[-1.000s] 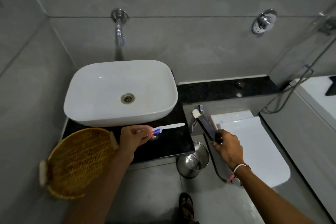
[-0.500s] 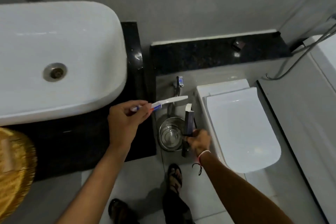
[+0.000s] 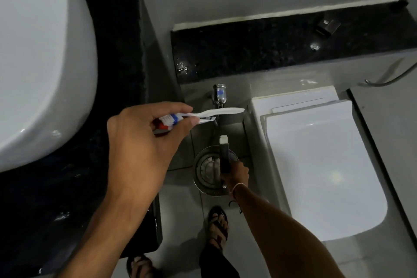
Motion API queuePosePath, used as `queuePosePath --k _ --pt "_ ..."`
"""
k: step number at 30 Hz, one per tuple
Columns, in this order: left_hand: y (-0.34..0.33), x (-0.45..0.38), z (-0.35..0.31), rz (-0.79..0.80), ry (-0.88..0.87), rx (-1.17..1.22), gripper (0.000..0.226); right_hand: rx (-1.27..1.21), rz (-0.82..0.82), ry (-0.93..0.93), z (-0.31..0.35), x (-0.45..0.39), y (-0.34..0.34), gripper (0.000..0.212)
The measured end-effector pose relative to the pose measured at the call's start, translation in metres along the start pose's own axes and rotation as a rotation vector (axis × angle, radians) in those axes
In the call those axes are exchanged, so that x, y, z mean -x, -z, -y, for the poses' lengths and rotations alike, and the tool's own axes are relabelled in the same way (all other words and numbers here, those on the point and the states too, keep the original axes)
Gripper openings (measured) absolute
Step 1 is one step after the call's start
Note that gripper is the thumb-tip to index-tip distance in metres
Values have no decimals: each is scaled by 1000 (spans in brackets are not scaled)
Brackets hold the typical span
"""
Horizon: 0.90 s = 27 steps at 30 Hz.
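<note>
My left hand (image 3: 144, 142) pinches a flat white toothpaste tube (image 3: 203, 114) with a red and blue end. It holds the tube level above the right edge of the black counter (image 3: 117, 56). My right hand (image 3: 235, 174) grips a dark tube with a white cap (image 3: 224, 153), cap pointing up. That tube hangs right over the open steel bin (image 3: 207, 172) on the floor between the counter and the toilet (image 3: 316, 153).
A white basin (image 3: 40, 63) fills the left side on the counter. A chrome tap (image 3: 219, 95) juts from the wall above the bin. A black stone ledge (image 3: 282, 45) runs behind the toilet. My sandalled feet (image 3: 217, 225) stand on the grey floor tiles.
The view has tilted further down and closer. My right hand has lowered the dark tube over the bin's mouth. My left hand still holds the white tube, shifted slightly right.
</note>
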State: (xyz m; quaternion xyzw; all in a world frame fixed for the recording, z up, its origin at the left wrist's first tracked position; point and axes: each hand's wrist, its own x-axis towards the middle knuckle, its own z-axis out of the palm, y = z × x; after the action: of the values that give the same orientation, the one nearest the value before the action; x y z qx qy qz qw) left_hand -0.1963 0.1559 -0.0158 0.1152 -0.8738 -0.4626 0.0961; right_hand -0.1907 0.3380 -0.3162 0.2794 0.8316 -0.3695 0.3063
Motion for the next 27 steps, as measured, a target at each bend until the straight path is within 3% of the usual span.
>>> queuePosePath --k 5,8,13,17,22,27 --pt "4 1 -2 -8 1 9 19 71 34 -19 -8 2 -1 44" --pt "4 8 0 0 13 15 16 164 37 94 -10 15 9 56" --pt "13 23 5 35 58 8 15 608 -52 410 -7 49 42 106" --pt "38 36 10 86 104 11 14 685 -99 516 13 90 78 131" --pt "94 54 14 164 111 38 9 503 -101 818 73 172 121 117" --pt "168 62 11 191 34 -39 9 511 -11 1169 140 267 121 73"
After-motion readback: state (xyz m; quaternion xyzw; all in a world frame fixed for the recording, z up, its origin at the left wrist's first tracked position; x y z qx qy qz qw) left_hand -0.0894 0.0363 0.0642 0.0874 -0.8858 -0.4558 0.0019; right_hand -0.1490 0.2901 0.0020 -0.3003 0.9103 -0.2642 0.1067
